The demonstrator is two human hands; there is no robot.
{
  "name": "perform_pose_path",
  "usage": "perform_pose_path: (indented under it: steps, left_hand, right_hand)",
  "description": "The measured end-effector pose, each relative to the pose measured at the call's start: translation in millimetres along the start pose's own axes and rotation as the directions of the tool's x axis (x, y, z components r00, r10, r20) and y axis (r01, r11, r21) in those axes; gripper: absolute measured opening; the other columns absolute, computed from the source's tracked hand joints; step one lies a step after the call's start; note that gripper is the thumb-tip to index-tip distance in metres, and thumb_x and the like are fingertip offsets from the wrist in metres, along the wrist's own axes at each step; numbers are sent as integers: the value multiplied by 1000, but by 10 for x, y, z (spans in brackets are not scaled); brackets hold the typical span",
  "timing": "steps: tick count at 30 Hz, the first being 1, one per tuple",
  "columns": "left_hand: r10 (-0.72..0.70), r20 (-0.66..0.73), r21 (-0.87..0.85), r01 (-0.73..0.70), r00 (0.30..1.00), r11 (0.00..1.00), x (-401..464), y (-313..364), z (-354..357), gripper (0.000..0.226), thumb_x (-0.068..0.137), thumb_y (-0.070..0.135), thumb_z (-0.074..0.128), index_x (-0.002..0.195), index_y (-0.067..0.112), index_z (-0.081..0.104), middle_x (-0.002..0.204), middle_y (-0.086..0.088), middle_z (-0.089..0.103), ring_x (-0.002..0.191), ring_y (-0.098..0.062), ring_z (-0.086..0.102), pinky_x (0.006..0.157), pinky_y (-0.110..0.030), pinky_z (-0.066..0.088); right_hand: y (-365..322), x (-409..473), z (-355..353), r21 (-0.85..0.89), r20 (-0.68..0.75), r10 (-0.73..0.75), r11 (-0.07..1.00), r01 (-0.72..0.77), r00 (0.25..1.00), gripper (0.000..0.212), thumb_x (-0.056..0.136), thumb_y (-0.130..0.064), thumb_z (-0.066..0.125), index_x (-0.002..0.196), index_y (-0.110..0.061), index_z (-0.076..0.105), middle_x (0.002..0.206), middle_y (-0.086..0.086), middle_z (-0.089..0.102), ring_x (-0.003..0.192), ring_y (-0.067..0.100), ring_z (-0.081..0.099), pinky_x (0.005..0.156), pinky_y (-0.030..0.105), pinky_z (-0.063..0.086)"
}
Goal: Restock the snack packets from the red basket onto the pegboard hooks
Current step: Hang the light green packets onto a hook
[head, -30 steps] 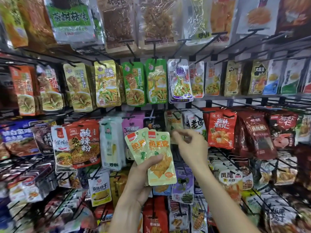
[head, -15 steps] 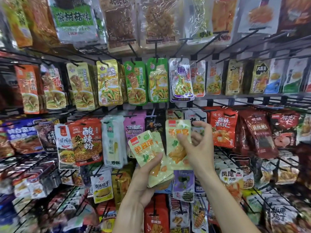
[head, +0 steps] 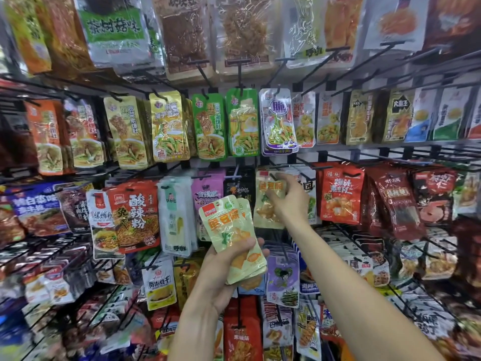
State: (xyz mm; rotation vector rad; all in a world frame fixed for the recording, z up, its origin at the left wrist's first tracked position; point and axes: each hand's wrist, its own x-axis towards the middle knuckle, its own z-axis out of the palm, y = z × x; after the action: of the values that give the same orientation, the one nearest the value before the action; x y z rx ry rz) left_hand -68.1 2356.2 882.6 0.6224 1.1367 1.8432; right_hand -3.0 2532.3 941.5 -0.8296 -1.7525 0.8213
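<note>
My left hand [head: 226,269] clamps a fanned stack of pale green foil snack packets [head: 231,235], long axes upright. Up and right, my right hand [head: 289,199] pinches one matching packet [head: 268,199] against its black wire hook [head: 273,175].

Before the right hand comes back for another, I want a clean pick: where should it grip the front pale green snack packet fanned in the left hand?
Pinch the front pale green snack packet by its free top edge, from above; the left hand covers its bottom.
</note>
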Motion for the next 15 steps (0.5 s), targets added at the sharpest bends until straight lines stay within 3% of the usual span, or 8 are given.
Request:
perform_pose_path:
  steps: [4,6,8,9,12,15]
  left_hand:
    - [8,8,34,-8,1000,999,-4,-7,4,56,76,10,86,127,1,67,116,-22,77,103,-40,77,85,-47,51]
    - [25,9,61,-26,1000,998,6,-31,-12,63,71,9,92,128,1,66,116,-22,77,102,-41,77,87,-51,50]
    - [30,4,81,-30,1000,996,24,-63,13,70,65,8,94,129,1,66,114,-23,77,98,-41,77,81,-51,59]
    - [32,4,86,-32,999,996,32,-78,41,72,63,4,95,129,2,67,113,-23,77,95,-40,77,74,-48,62]
    - [32,39,105,-36,999,994,49,-133,136,69,62,4,87,128,5,68,112,-23,77,89,-36,78,64,-40,63]
    - [33,66,107,-40,997,993,65,-177,181,68,68,4,89,132,8,66,118,-21,77,101,-37,77,74,-44,65]
  right_hand:
    - [39,-103,-24,-95,48,16,995,-11,999,51,100,-21,67,150,-20,54,138,4,66,121,25,65,103,34,46]
    - [39,-370,-114,-20,34,-10,1000,11,999,43,97,-32,71,139,-21,65,129,-6,71,110,9,68,103,31,52]
    - [-3,-686,-202,121,94,0,993,-12,996,40,86,-49,80,118,-26,73,108,-14,74,93,-3,67,88,24,57]
    - [-25,-804,-228,173,149,29,983,-55,988,44,78,-54,85,112,-29,72,99,-13,72,86,0,67,78,24,58]
    - [0,-923,-256,199,245,111,967,-162,963,52,67,-41,96,108,-27,67,89,-7,69,75,10,65,66,29,57]
    - [74,-876,-315,243,279,140,947,-211,950,44,71,-25,96,105,-19,69,92,-4,76,80,10,73,71,30,62]
